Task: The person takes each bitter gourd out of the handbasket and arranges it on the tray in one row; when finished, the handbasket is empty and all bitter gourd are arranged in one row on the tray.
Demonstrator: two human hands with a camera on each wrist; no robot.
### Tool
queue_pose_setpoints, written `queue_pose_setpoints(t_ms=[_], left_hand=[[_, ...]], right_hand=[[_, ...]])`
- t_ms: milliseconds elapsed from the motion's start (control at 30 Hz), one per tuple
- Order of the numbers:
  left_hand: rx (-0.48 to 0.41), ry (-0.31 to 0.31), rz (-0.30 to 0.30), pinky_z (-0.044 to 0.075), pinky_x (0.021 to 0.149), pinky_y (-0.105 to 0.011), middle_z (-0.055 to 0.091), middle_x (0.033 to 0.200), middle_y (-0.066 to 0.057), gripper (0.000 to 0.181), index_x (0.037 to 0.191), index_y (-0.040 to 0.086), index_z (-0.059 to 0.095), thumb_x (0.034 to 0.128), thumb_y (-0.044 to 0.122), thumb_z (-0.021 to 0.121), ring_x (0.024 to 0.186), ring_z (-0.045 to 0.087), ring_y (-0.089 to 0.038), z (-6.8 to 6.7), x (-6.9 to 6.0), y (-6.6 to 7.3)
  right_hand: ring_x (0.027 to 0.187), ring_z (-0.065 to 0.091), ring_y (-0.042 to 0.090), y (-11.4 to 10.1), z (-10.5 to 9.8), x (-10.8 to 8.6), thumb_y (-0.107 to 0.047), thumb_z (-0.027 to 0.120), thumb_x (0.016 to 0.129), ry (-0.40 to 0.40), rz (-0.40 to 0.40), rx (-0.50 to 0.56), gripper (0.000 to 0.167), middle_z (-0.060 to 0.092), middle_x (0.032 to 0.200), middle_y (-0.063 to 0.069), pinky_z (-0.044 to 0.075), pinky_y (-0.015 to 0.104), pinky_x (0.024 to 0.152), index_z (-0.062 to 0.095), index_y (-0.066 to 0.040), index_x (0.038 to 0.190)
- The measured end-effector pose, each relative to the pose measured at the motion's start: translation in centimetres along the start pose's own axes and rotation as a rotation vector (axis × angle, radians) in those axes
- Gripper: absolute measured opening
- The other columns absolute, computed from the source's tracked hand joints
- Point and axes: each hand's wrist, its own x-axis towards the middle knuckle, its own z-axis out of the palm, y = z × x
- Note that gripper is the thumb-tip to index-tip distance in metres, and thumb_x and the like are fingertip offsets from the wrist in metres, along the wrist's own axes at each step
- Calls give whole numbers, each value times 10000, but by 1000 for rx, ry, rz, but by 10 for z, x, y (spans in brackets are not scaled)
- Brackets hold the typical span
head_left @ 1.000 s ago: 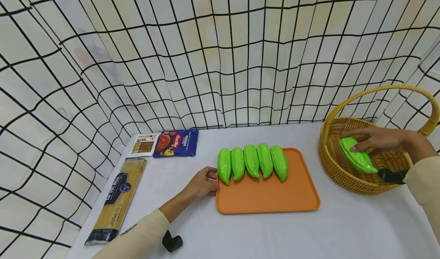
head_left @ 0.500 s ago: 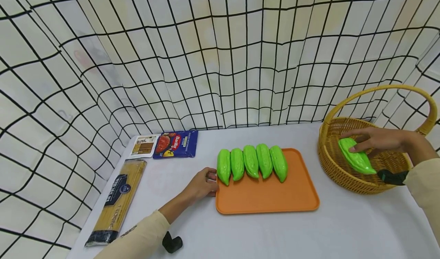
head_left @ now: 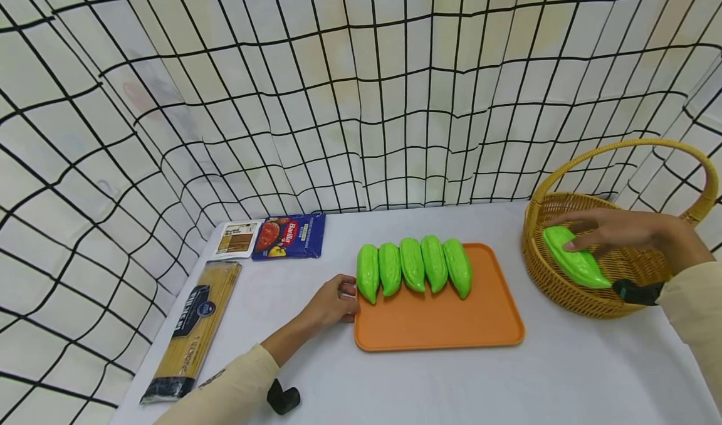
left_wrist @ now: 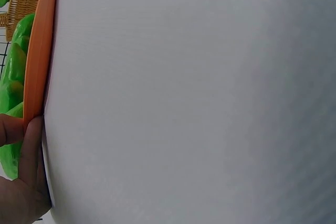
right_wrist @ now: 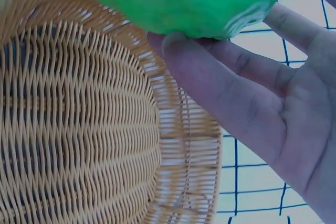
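My left hand (head_left: 329, 303) pinches the left edge of an orange tray (head_left: 440, 325); the left wrist view shows the thumb and fingers on either side of its rim. Several glossy green, tapered, ridged vegetables (head_left: 412, 265) lie side by side along the tray's back half, narrow ends toward me. My right hand (head_left: 615, 234) grips another green tapered vegetable (head_left: 575, 259) between thumb and fingers, within the wicker basket (head_left: 544, 287) at the right. In the right wrist view, the thumb presses the side of that vegetable (right_wrist: 184, 1) above the woven basket wall (right_wrist: 79, 129).
The basket has a tall arched handle (head_left: 626, 144). At the left lie a long pack of spaghetti (head_left: 194, 325), a blue Barilla pouch (head_left: 289, 236) and a small white-and-brown packet (head_left: 237, 239). Black netting (head_left: 395, 99) over white cloth walls the table (head_left: 395, 387).
My right hand has shifted slightly to the left inside the basket with the green vegetable in its grip. The left hand and the tray have stayed in place.
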Motion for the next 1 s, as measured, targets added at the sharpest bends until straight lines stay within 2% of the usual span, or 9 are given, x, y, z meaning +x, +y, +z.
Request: queue_pose_setpoints(t_ms=[167, 300, 400, 600, 767, 1000], left_hand=[[5, -1, -6, 632, 755, -311, 562, 1219, -133, 628, 1408, 19, 475, 822, 16, 701, 1014, 628, -219, 0, 0, -1], [3, -1, -5, 631, 755, -312, 565, 1218, -131, 628, 1406, 22, 478, 820, 18, 703, 1007, 629, -217, 1, 1, -1], [0, -4, 0, 631, 753, -314, 562, 1215, -133, 629, 1405, 17, 477, 818, 17, 704, 1010, 627, -219, 1, 1, -1], [-7, -5, 9, 632, 747, -320, 563, 1207, -136, 633, 1403, 10, 478, 812, 11, 706, 1006, 626, -218, 2, 0, -2], [0, -5, 15, 632, 742, -314, 558, 1208, -141, 635, 1406, 0, 467, 817, 15, 705, 1006, 624, -220, 1, 0, -2], [-3, 2, 7, 632, 744, -315, 564, 1200, -135, 624, 1399, 6, 478, 819, 14, 707, 992, 625, -218, 1, 1, -2]], right_hand=[[1159, 570, 205, -11, 4, 1, -247, 624, 982, -21, -48, -14, 647, 270, 1559, 234, 567, 465, 943, 341, -138, 1554], [1014, 630, 199, -17, 8, 3, -205, 610, 990, -48, -79, 20, 635, 349, 1443, 217, 588, 403, 866, 328, -105, 1550], [964, 633, 227, -21, 12, 5, -181, 605, 992, -75, -93, 51, 624, 387, 1354, 211, 597, 397, 832, 328, -93, 1545], [1044, 591, 211, -25, 20, 10, -176, 621, 980, -77, -105, 53, 592, 400, 1351, 195, 591, 378, 857, 390, -153, 1524], [1058, 579, 220, -30, 24, 13, -175, 622, 977, -67, -120, 39, 591, 396, 1354, 214, 599, 395, 844, 391, -132, 1519], [1091, 557, 246, -37, 29, 20, -236, 639, 970, -3, -122, -2, 597, 397, 1379, 190, 585, 371, 845, 408, -210, 1520]])
